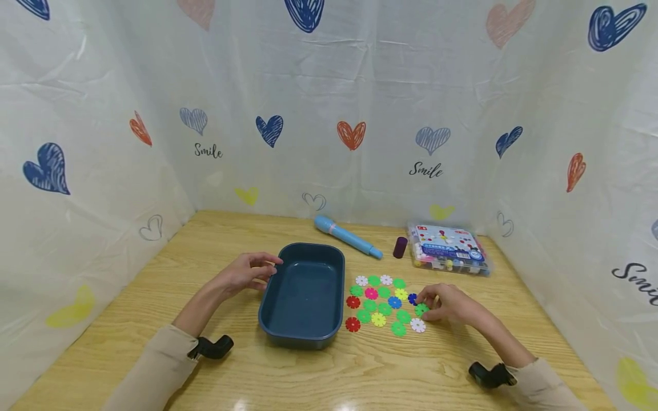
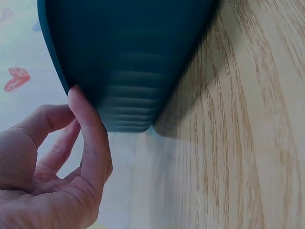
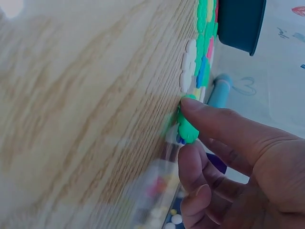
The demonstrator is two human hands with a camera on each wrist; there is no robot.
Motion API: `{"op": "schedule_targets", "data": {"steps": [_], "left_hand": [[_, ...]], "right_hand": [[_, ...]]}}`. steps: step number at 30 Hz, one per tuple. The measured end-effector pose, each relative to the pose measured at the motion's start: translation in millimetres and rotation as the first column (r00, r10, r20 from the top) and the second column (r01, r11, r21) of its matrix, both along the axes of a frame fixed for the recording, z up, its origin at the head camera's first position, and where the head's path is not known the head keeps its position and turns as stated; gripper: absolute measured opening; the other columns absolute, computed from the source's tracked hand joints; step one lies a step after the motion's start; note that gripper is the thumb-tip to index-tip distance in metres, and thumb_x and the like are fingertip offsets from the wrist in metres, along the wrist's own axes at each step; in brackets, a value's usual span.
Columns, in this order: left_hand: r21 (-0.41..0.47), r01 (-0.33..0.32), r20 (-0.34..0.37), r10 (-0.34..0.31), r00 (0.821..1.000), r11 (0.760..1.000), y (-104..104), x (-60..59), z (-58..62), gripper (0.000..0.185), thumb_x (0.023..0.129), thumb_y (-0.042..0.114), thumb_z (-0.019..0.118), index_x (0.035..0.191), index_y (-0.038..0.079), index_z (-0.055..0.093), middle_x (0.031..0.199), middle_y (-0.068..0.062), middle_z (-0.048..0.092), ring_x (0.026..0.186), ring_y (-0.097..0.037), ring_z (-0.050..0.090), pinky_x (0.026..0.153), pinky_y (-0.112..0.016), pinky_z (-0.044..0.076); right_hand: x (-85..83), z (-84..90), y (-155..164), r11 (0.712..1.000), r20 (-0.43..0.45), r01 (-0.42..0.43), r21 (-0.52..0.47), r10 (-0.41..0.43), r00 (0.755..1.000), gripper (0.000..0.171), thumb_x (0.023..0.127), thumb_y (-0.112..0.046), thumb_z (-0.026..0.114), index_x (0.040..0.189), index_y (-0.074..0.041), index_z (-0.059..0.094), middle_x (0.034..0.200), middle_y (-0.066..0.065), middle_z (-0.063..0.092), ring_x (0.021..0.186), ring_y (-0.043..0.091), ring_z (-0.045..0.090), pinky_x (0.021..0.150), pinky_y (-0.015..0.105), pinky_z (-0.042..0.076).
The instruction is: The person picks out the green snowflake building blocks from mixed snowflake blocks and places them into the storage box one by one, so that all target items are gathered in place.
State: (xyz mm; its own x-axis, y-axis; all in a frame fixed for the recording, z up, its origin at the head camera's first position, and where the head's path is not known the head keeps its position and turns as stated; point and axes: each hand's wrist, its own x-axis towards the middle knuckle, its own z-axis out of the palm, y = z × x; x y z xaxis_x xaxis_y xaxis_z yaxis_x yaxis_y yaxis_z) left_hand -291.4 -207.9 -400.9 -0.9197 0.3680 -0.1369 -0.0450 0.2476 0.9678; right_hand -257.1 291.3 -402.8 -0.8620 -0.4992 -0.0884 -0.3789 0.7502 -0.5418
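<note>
Two hands work on the wooden table [image 1: 154, 297]. Right hand [image 1: 452, 305] pinches a green snowflake disc [image 1: 421, 309] at the disc cluster's four o'clock edge. Left hand [image 1: 245, 274], fingers loosely curled, touches the blue tub [image 1: 305, 297] at its ten o'clock rim.

Table held: one dark blue tray [image 1: 336, 268]; one light blue pen [image 1: 348, 237]; one purple cap [image 1: 400, 247]; one clear parts box [image 1: 448, 249]; about eighteen snowflake discs [image 1: 384, 292].
</note>
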Motion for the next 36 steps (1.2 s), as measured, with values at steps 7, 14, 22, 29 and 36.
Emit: {"op": "schedule_targets", "data": {"steps": [7, 14, 22, 29, 36], "left_hand": [[0.008, 0.002, 0.005, -0.002, 1.000, 1.000, -0.5, 1.2, 0.3, 0.043, 0.098, 0.019, 0.060, 0.136, 0.000, 0.053, 0.107, -0.008, 0.059, 0.082, -0.016, 0.057, 0.068, -0.026, 0.058], [0.000, 0.001, 0.004, -0.001, 1.000, 1.000, -0.7, 1.4, -1.0, 0.044, 0.098, 0.022, 0.061, 0.136, 0.002, 0.053, 0.111, -0.011, 0.059, 0.084, -0.016, 0.059, 0.067, -0.026, 0.059], [-0.012, -0.027, 0.016, 0.027, 0.999, 1.000, 1.2, 2.1, -2.2, 0.043, 0.097, 0.023, 0.063, 0.136, 0.008, 0.055, 0.115, -0.012, 0.060, 0.085, -0.017, 0.062, 0.067, -0.029, 0.060], [-0.009, -0.018, 0.014, 0.018, 1.000, 1.000, 1.8, 2.5, -2.1, 0.044, 0.097, 0.024, 0.063, 0.136, 0.008, 0.054, 0.113, -0.009, 0.061, 0.085, -0.017, 0.062, 0.068, -0.032, 0.061], [-0.005, -0.019, 0.027, 0.019, 0.999, 1.000, 0.7, 1.5, -2.8, 0.043, 0.097, 0.023, 0.062, 0.137, 0.008, 0.053, 0.114, -0.009, 0.060, 0.083, -0.016, 0.062, 0.065, -0.030, 0.060]], "right_hand": [[-0.8, -2.3, 0.8, 1.000, -0.038, 0.013, 0.020, -0.013, 0.999, 0.022, 0.081, -0.014, 0.079, 0.100, -0.008, 0.068, 0.084, 0.001, 0.063, 0.074, 0.007, 0.053, 0.062, 0.021, 0.047], [-1.5, 1.3, 2.7, 1.000, -0.014, -0.002, 0.003, 0.002, 1.000, 0.011, 0.094, -0.007, 0.063, 0.103, -0.007, 0.067, 0.083, 0.002, 0.064, 0.065, 0.009, 0.055, 0.058, 0.022, 0.047], [-5.4, 11.9, 1.2, 0.996, -0.028, -0.066, -0.051, 0.065, 0.997, 0.014, 0.098, -0.004, 0.055, 0.107, -0.003, 0.066, 0.081, 0.006, 0.066, 0.057, 0.012, 0.056, 0.052, 0.022, 0.048], [-10.1, 22.8, -9.3, 0.996, -0.076, -0.062, -0.059, 0.057, 0.996, 0.015, 0.099, -0.006, 0.054, 0.108, -0.004, 0.066, 0.085, 0.009, 0.067, 0.059, 0.018, 0.057, 0.051, 0.024, 0.047], [-16.6, 31.7, -27.4, 0.993, -0.126, -0.079, -0.084, 0.068, 0.990, 0.016, 0.099, -0.006, 0.055, 0.109, -0.001, 0.066, 0.087, 0.016, 0.066, 0.054, 0.018, 0.054, 0.050, 0.024, 0.047]]}}
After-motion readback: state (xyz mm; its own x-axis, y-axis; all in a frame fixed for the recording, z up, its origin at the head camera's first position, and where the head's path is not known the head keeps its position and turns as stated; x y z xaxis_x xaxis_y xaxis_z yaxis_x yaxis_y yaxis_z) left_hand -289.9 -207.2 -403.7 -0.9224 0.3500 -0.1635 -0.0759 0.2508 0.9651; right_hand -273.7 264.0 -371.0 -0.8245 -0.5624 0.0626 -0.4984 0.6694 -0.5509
